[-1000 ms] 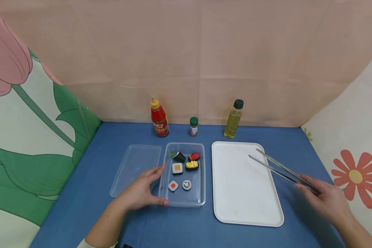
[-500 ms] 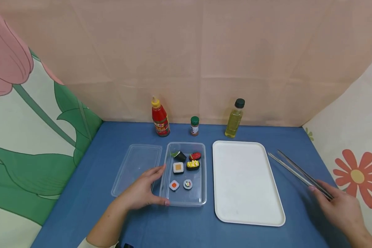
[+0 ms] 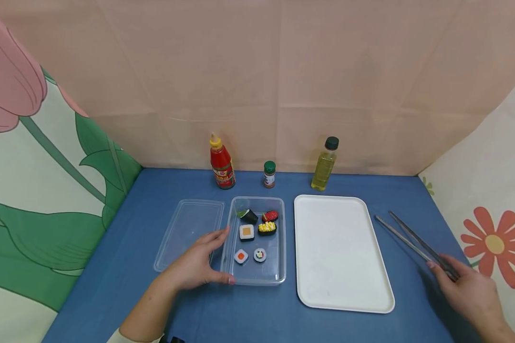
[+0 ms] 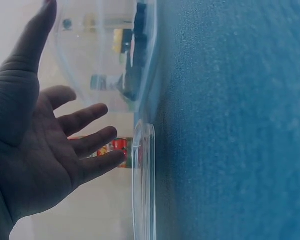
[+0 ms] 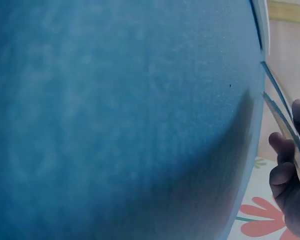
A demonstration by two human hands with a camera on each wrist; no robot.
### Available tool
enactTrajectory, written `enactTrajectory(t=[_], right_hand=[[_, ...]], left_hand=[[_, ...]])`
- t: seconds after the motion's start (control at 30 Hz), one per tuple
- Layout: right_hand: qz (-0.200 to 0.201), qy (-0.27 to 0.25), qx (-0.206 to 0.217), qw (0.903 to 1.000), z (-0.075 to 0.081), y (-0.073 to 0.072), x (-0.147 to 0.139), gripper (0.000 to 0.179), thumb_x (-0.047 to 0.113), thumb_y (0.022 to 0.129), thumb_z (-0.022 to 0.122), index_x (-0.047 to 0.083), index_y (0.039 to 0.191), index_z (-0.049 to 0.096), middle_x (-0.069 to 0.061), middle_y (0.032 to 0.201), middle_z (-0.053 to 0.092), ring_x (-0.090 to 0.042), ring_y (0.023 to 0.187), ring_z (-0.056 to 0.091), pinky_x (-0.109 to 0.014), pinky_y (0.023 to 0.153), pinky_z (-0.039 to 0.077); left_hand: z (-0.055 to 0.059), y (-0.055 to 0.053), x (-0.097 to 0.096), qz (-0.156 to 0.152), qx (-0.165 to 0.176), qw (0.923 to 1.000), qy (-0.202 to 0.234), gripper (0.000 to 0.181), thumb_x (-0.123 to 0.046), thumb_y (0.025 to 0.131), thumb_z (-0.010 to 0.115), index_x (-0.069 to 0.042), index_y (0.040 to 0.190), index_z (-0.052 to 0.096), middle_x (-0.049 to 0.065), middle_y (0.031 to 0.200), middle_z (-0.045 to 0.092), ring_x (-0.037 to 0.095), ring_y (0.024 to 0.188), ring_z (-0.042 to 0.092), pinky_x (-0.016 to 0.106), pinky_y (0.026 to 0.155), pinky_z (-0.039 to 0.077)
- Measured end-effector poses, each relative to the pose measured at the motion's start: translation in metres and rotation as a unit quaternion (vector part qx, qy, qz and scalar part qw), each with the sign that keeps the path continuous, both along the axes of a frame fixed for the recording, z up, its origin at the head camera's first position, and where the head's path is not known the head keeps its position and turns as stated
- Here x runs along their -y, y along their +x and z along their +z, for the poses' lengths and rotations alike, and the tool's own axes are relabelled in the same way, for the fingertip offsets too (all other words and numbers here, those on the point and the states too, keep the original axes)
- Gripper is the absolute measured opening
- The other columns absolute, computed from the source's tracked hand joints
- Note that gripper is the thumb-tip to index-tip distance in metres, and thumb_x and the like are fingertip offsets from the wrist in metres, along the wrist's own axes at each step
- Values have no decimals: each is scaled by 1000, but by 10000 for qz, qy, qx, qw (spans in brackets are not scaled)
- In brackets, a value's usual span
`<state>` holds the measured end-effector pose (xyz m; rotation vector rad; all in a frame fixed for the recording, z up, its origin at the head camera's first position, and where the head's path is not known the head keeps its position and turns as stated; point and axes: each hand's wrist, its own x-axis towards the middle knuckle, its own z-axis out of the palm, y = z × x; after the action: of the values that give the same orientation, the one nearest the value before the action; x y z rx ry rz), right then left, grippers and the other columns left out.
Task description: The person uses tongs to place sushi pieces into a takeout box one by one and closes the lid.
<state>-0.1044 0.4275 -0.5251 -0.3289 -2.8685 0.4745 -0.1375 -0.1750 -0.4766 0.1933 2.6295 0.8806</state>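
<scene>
In the head view my left hand (image 3: pixel 195 264) rests at the left side of a clear plastic container (image 3: pixel 263 275), thumb and fingertips touching its wall, fingers spread. Inside lie several sushi pieces, among them a black cone-shaped roll (image 3: pixel 250 217), a red-topped piece (image 3: pixel 270 216), a yellow-topped piece (image 3: pixel 267 228), a square white piece (image 3: pixel 246 232) and two small rolls, one with an orange centre (image 3: pixel 241 257). My right hand (image 3: pixel 472 288) grips metal tongs (image 3: pixel 403 239) by their rear end. Their tips stand apart with nothing between, to the right of a white tray (image 3: pixel 343 257).
A clear lid (image 3: pixel 193 224) lies left of the container, partly behind my left hand. Along the back stand a red sauce bottle (image 3: pixel 223 166), a small green-capped jar (image 3: pixel 269 175) and an oil bottle (image 3: pixel 324 166). A blue cloth (image 3: pixel 240 314) covers the table.
The tongs have moved right, from above the tray's far right corner to beyond its right edge, then barely shifted. My left hand and the container have stayed in place.
</scene>
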Motion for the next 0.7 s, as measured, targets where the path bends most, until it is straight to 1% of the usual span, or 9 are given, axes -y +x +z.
enactTrajectory(t=[0.07, 0.23, 0.37, 0.43, 0.53, 0.7], right_hand=[[-1, -4, 171, 9999, -1, -2, 0, 54, 28, 91, 81, -15, 118, 63, -19, 73, 65, -24, 58, 52, -31, 47, 41], [239, 203, 604, 9977, -3, -4, -2, 54, 31, 87, 85, -15, 109, 66, -9, 67, 63, -22, 57, 52, -34, 49, 43], [443, 440, 945, 9936, -2, -7, -3, 54, 34, 84, 86, -14, 100, 68, -13, 71, 66, -24, 60, 56, -43, 55, 52], [524, 553, 1066, 9914, 0, -9, -2, 54, 35, 83, 86, -14, 98, 69, -14, 71, 66, -24, 61, 56, -46, 58, 54], [609, 643, 1198, 9888, 1, -11, -2, 55, 36, 82, 87, -14, 97, 69, -11, 69, 64, -24, 61, 54, -45, 58, 53], [683, 740, 1243, 9871, 2, -13, 1, 52, 35, 81, 88, -12, 95, 70, -6, 65, 60, -23, 60, 52, -42, 55, 51]], left_hand=[[0, 0, 0, -6, -4, 10000, -3, 128, -64, 58, 95, -32, 164, 31, 2, 168, 30, 35, 152, 29, 64, 113, 36], [0, 0, 1, -36, 1, 10000, -14, 128, -65, 59, 95, -31, 164, 31, 3, 168, 31, 36, 152, 30, 64, 114, 36], [0, -1, 1, -82, -19, 10000, 5, 128, -67, 59, 93, -30, 165, 31, 4, 168, 31, 36, 152, 29, 64, 114, 35], [0, -1, 1, -97, -40, 9999, 20, 128, -67, 59, 93, -30, 165, 31, 4, 168, 31, 36, 152, 29, 64, 114, 35], [-1, -1, 1, -110, -59, 9999, 27, 127, -66, 60, 93, -30, 165, 31, 4, 167, 31, 36, 152, 29, 64, 114, 35], [-1, -1, 2, -122, -82, 9999, 51, 127, -65, 60, 94, -30, 165, 31, 4, 167, 31, 36, 152, 29, 65, 114, 35]])
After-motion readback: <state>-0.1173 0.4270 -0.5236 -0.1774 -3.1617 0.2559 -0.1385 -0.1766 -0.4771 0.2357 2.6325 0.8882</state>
